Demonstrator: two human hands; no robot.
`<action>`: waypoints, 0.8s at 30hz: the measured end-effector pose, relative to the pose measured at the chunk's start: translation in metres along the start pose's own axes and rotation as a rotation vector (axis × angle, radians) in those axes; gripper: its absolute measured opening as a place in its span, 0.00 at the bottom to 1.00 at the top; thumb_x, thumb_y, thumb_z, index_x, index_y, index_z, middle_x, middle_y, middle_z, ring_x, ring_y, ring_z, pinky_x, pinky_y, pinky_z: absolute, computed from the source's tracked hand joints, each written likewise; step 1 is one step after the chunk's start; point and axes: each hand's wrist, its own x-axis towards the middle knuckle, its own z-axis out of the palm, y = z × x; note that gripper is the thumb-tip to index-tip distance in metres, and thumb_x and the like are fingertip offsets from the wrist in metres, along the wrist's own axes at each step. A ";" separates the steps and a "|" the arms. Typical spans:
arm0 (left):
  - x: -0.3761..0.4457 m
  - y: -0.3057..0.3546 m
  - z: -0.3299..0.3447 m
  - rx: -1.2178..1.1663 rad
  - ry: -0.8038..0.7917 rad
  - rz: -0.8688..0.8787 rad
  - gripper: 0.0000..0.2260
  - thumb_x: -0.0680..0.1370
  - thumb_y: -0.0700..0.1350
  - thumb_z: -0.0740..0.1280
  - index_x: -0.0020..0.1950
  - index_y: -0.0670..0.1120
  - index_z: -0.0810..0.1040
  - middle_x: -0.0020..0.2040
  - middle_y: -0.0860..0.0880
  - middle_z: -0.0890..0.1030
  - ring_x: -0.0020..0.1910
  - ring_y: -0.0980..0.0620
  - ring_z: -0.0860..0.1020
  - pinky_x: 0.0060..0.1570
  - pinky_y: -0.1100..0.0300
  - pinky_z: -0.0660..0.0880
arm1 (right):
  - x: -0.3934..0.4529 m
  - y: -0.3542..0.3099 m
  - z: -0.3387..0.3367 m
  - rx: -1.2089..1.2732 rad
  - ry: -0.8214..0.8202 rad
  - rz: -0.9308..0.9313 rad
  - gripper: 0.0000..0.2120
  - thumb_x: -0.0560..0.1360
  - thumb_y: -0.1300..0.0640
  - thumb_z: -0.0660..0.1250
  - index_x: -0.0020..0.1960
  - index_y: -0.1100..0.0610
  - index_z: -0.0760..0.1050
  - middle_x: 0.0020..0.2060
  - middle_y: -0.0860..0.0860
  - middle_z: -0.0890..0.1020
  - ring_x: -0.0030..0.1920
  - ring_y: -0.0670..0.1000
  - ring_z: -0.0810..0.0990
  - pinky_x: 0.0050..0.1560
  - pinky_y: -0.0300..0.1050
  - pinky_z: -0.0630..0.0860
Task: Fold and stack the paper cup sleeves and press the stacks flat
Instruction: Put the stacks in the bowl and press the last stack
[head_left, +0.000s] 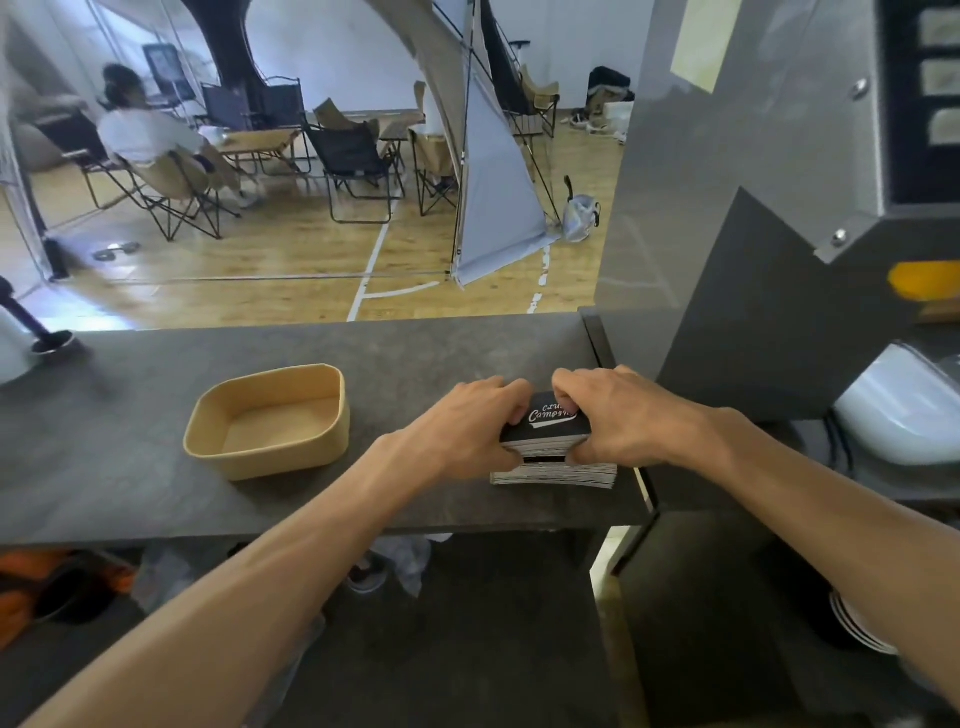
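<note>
A stack of black paper cup sleeves (550, 430) with white lettering sits on the dark grey counter (415, 353), near its right end. The upper part of the stack is held from both sides, slightly apart from a lower stack of sleeves (554, 474) lying flat on the counter. My left hand (470, 426) grips the upper stack's left end, fingers curled over its far edge. On the right end my right hand (618, 415) holds it the same way.
An empty tan paper tray (205, 441) stands on the counter to the left. A white object with a black handle (31, 343) sits at the far left edge. Grey metal equipment and a white bowl (898, 410) are to the right. Chairs and a seated person are beyond.
</note>
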 end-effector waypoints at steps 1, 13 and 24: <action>-0.002 0.000 -0.003 0.002 0.003 -0.001 0.18 0.69 0.50 0.73 0.46 0.52 0.63 0.46 0.53 0.73 0.42 0.50 0.73 0.41 0.57 0.70 | 0.000 -0.001 -0.003 0.026 -0.001 -0.003 0.22 0.67 0.49 0.77 0.44 0.46 0.62 0.43 0.43 0.75 0.43 0.47 0.75 0.45 0.45 0.71; -0.102 -0.031 -0.013 0.455 0.333 0.017 0.22 0.68 0.49 0.74 0.58 0.49 0.69 0.57 0.48 0.73 0.53 0.49 0.72 0.55 0.55 0.69 | 0.046 -0.079 -0.008 0.335 -0.159 -0.206 0.18 0.66 0.51 0.76 0.48 0.51 0.69 0.43 0.50 0.79 0.43 0.53 0.79 0.44 0.56 0.80; -0.203 -0.096 -0.016 0.017 0.147 -0.359 0.26 0.74 0.46 0.69 0.71 0.53 0.66 0.65 0.54 0.77 0.63 0.53 0.74 0.64 0.54 0.72 | 0.085 -0.187 0.031 0.066 -0.012 -0.480 0.15 0.73 0.43 0.68 0.57 0.45 0.69 0.49 0.44 0.79 0.45 0.46 0.77 0.48 0.47 0.78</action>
